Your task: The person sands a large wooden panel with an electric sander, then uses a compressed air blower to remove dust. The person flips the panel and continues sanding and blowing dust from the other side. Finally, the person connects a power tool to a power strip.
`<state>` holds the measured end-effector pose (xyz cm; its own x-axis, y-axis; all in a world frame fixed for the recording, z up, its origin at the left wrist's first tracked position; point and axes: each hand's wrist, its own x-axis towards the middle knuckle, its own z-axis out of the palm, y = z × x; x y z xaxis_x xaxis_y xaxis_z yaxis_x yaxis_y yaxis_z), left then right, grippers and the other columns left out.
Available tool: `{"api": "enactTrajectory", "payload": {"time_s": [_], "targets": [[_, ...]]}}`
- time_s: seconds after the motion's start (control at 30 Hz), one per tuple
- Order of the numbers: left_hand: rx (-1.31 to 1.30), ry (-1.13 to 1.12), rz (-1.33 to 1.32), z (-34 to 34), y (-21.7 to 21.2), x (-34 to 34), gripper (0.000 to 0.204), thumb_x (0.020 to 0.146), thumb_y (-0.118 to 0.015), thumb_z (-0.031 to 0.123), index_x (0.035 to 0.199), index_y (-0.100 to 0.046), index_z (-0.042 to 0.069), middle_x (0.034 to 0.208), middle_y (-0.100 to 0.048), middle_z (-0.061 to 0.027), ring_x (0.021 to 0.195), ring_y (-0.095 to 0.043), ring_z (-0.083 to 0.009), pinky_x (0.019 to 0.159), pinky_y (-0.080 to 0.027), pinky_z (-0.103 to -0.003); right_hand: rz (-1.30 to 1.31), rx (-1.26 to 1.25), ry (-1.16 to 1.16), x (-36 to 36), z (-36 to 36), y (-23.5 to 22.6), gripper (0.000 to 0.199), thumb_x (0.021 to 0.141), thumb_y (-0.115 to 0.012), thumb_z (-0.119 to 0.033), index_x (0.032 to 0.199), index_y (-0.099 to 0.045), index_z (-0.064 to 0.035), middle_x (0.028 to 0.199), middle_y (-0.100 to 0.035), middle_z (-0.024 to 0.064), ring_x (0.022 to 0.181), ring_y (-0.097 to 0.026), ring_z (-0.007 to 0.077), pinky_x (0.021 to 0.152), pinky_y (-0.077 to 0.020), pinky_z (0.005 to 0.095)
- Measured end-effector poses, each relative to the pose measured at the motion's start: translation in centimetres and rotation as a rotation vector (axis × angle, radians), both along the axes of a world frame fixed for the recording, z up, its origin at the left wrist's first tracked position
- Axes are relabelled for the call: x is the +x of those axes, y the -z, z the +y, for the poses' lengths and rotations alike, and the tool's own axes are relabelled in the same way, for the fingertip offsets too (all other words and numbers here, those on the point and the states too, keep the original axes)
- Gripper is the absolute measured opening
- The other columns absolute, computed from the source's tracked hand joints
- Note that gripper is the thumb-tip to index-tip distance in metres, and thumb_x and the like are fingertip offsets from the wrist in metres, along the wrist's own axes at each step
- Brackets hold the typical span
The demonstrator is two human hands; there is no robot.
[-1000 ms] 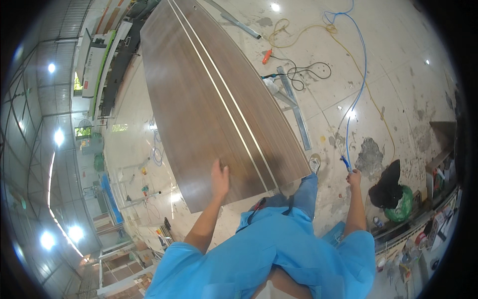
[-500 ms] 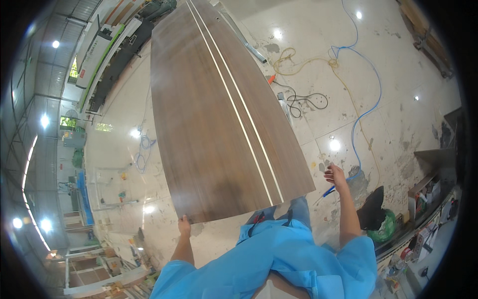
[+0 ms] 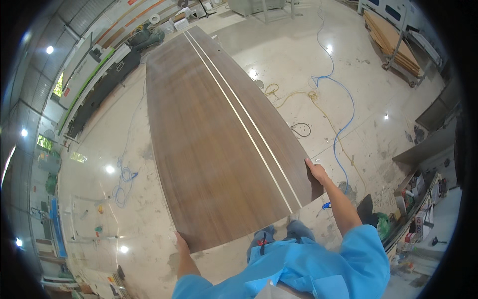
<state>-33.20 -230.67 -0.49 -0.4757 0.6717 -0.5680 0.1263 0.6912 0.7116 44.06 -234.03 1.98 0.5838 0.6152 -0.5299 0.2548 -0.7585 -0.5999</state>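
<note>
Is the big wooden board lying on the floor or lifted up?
Lifted: the board is gripped by the left hand and right hand.

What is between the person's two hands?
The near end of the long brown wooden panel spans the stretch from the left hand to the right hand, seen in the head view.

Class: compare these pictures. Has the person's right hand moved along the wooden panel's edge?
Yes. The right hand left the blue hose on the floor and now grips the wooden panel at its right near corner.
</note>
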Motion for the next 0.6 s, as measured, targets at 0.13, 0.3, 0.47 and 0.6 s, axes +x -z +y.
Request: {"api": "enactTrajectory", "payload": {"time_s": [0.13, 0.3, 0.47, 0.6], "targets": [[-0.085, 0.042, 0.118, -1.8, -2.9, 4.1, 0.104, 0.103, -0.031, 0.077, 0.152, -0.04, -0.014, 0.156, -0.05, -0.0234, 0.144, -0.049, -0.0328, 0.12, -0.036, -0.04, -0.078, -0.009, -0.094, 3.6, 0.0, 0.6, 0.118, 0.093, -0.035, -0.087, 0.121, -0.063, 0.0241, 0.127, -0.06, 0.0456, 0.131, -0.058, 0.0509, 0.112, -0.0437, 0.0471], [-0.142, 0.12, 0.219, -8.6, -4.8, 13.6, 0.102, 0.105, -0.023, 0.074, 0.134, -0.06, -0.016, 0.136, -0.064, -0.0313, 0.129, -0.061, -0.0414, 0.109, -0.046, -0.045, -0.241, -0.018, -0.127, 12.5, -0.6, -0.6, 0.114, 0.093, -0.032, -0.088, 0.123, -0.066, 0.0169, 0.127, -0.063, 0.041, 0.133, -0.058, 0.0481, 0.112, -0.0432, 0.0477], [-0.187, 0.098, 0.487, -12.1, -4.7, 17.4, 0.096, 0.107, -0.022, 0.069, 0.125, -0.067, -0.013, 0.126, -0.069, -0.0318, 0.124, -0.063, -0.0451, 0.105, -0.047, -0.05, -0.253, -0.045, -0.119, 14.3, -3.4, 0.6, 0.118, 0.091, -0.035, -0.09, 0.124, -0.064, 0.0199, 0.131, -0.058, 0.0451, 0.135, -0.054, 0.0521, 0.114, -0.0413, 0.0495], [-0.232, 0.074, 0.506, -13.0, -4.2, 14.1, 0.092, 0.107, -0.023, 0.067, 0.117, -0.073, -0.009, 0.115, -0.073, -0.03, 0.114, -0.068, -0.0462, 0.099, -0.05, -0.052, -0.329, -0.025, -0.075, 9.3, -7.3, 0.6, 0.11, 0.097, -0.034, -0.083, 0.121, -0.065, 0.0201, 0.126, -0.06, 0.045, 0.129, -0.056, 0.0528, 0.11, -0.043, 0.0504]]}}
